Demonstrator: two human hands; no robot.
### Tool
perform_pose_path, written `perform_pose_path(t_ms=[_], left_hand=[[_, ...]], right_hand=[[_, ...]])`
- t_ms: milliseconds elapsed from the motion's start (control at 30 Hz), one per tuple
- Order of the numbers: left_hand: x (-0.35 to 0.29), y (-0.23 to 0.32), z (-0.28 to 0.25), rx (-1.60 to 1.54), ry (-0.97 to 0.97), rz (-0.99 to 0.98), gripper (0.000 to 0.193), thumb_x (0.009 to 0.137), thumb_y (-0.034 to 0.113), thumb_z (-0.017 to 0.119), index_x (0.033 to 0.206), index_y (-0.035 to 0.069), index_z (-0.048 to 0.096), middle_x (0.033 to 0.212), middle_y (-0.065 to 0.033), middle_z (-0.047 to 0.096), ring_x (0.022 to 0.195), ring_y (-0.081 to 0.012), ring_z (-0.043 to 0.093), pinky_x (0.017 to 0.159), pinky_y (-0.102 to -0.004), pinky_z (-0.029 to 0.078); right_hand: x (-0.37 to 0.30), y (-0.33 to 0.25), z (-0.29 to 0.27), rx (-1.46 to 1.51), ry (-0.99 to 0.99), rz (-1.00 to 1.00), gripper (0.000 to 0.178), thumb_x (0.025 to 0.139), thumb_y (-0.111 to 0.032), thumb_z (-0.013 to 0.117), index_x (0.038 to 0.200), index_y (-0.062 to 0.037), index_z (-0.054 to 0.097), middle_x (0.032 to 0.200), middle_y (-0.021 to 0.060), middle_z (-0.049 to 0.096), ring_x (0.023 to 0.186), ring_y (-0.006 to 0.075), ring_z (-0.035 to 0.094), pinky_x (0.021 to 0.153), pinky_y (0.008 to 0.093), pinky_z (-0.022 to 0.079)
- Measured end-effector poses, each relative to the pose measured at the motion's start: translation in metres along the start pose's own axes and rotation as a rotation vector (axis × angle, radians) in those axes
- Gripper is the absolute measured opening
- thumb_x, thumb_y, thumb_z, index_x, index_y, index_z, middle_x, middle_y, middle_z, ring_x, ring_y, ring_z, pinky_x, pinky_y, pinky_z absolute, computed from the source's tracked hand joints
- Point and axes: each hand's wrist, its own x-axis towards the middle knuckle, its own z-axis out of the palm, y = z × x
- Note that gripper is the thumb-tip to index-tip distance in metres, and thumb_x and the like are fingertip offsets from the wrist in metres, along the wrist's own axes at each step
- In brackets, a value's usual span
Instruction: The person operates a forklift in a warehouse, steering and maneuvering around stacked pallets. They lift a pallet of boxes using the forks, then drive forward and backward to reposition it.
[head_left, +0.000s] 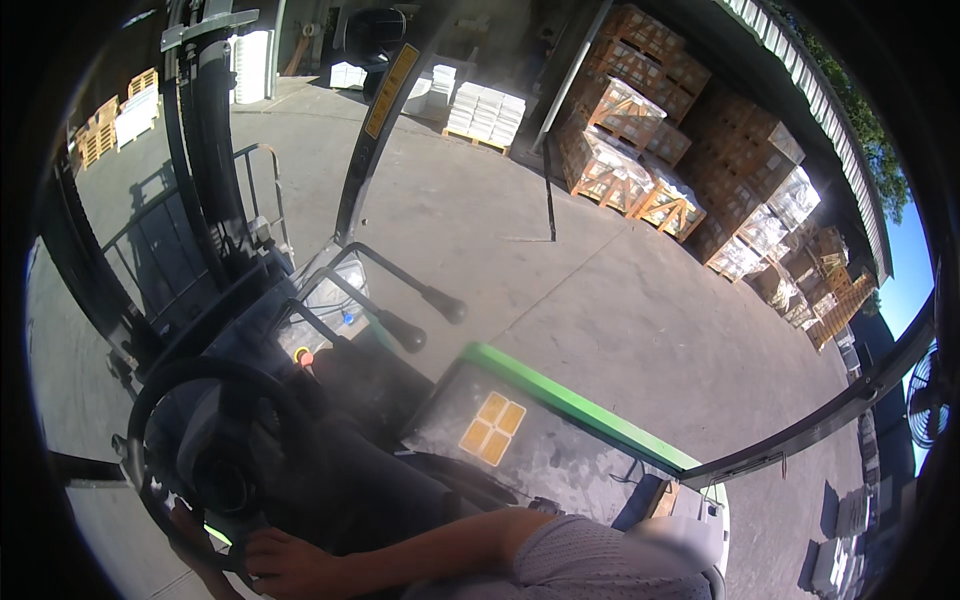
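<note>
I sit at the controls of a forklift with a black steering wheel (215, 367) at the lower left. My right forearm reaches across from the right. My right hand (292, 566) is closed at the wheel's lower rim, with its fingers curled. Beside it, my left hand (192, 545) is at the lower left of the rim, partly hidden by the wheel; its fingers appear wrapped there. Two black-knobbed levers (405, 335) rise right of the wheel, with neither hand on them. A red knob (304, 357) sits on the dash between wheel and levers.
The dark mast (205, 150) stands ahead on the left. A green-edged body panel (570, 405) lies right, and a roof post (375, 130) cuts the view. Across the concrete floor (620, 300) stand stacked wooden crates (620, 150) and a pallet of white blocks (485, 112).
</note>
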Motion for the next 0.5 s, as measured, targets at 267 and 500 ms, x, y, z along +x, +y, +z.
perform_pose_path(t_ms=[267,500], left_hand=[[-0.141,-0.007,-0.037,0.059,-0.188,-0.373,0.043,0.110,0.038,0.053,0.104,-0.002,0.068,0.086,-0.0213,0.067,0.080,-0.0323,0.065,0.072,-0.0442,0.050],[-0.219,0.058,-0.097,0.054,-0.198,-0.399,0.043,0.109,0.038,0.054,0.102,-0.001,0.070,0.086,-0.0215,0.070,0.081,-0.0347,0.068,0.072,-0.0452,0.051]], right_hand=[[-0.077,-0.084,-0.126,-0.178,-0.114,0.072,0.021,0.078,-0.010,0.079,0.092,-0.0096,0.063,0.108,0.0078,0.059,0.113,0.0306,0.058,0.108,0.0525,0.044],[-0.096,-0.146,-0.207,-0.351,-0.018,0.167,0.023,0.079,-0.008,0.080,0.095,-0.0088,0.063,0.107,0.0078,0.062,0.113,0.0298,0.060,0.108,0.0504,0.045]])
